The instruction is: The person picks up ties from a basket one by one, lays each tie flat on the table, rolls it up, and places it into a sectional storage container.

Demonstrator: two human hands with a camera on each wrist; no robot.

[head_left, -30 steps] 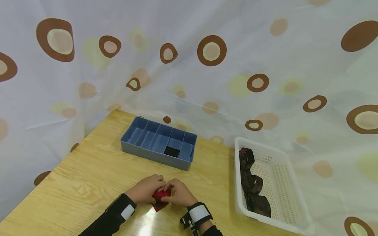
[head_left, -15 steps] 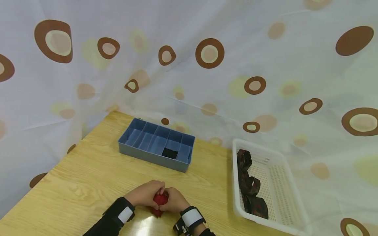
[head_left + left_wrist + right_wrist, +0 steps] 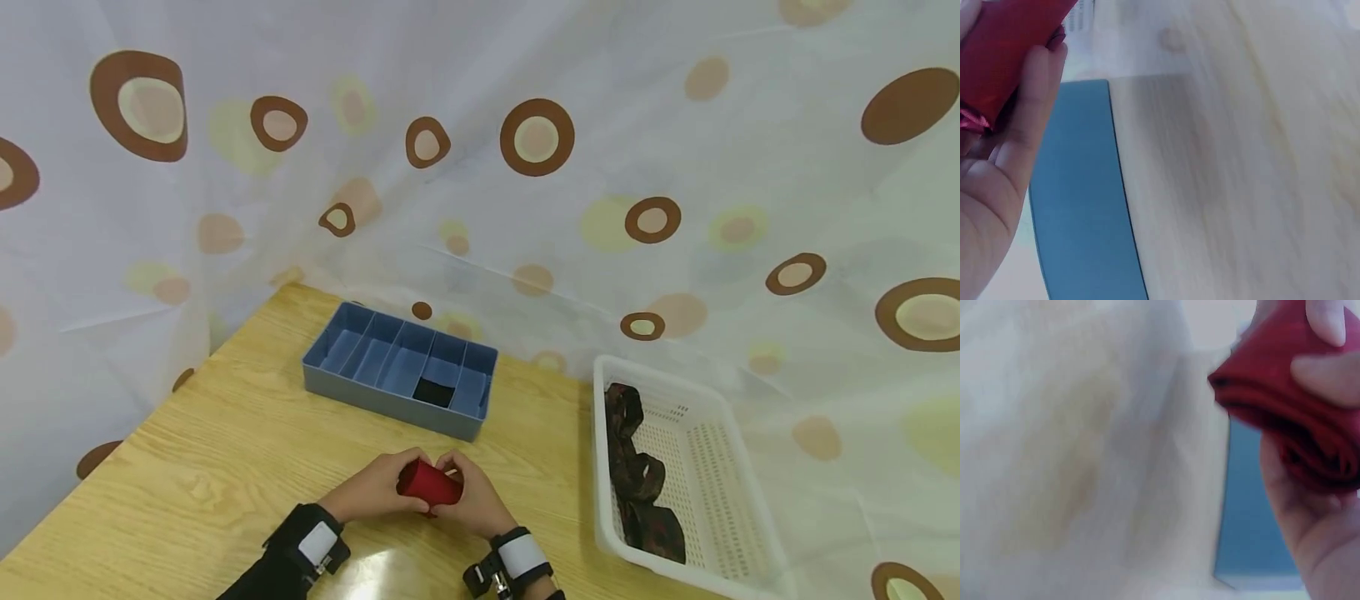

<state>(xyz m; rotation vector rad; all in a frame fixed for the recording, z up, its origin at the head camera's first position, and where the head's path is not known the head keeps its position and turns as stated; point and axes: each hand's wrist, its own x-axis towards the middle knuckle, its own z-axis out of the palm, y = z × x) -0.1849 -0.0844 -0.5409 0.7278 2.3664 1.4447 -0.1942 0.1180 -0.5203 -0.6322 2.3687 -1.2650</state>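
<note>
A shiny red necktie [image 3: 435,483], wound into a tight roll, is held between both hands over the wooden table. My left hand [image 3: 381,488] grips its left end, with the fingers along one side in the left wrist view. At the other end my right hand [image 3: 477,505] holds the roll between thumb and fingers. In the right wrist view the rolled layers of the necktie [image 3: 1272,369] show at its end. Beyond the hands stands a blue-grey divided box [image 3: 390,406], with a black piece [image 3: 434,392] in one compartment; its other compartments show bare floors.
A white perforated basket [image 3: 712,500] stands on the right side of the table. Several dark, red-patterned cloth rolls [image 3: 633,471] lie along its left wall. A spotted white curtain [image 3: 480,208] hangs behind the table [image 3: 225,467].
The hands have wound up the red necktie's loose pointed end, which hung below them earlier. They have turned the roll sideways and moved slightly right. Box and basket have stayed put.
</note>
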